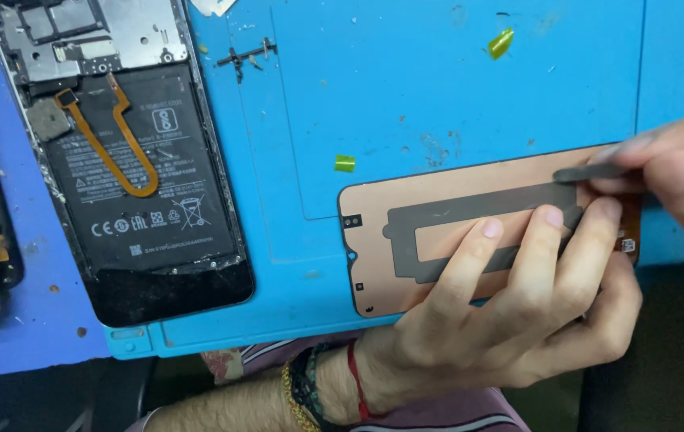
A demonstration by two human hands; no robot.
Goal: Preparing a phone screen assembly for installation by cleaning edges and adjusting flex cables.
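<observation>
Left hand: the left hand [518, 312] is coming in from below, fingers [470, 264] spread and pressing flat on the display panel [438, 232], pinning it rather than gripping it.
Right hand: the right hand [678, 172] is entering from the right edge, fingers pinched closed on a thin dark tool [590, 172]; the tip is touching the panel's right end.
Display panel: lying back-side up, copper-coloured with a grey frame-shaped strip, at the front edge of the blue work mat [454, 80].
Opened phone: the opened phone [130, 152] is resting at the mat's left, battery and orange flex cable [110, 144] showing, well apart from both hands.
Scraps: green scraps [344, 163] are sitting on the mat near the panel.
</observation>
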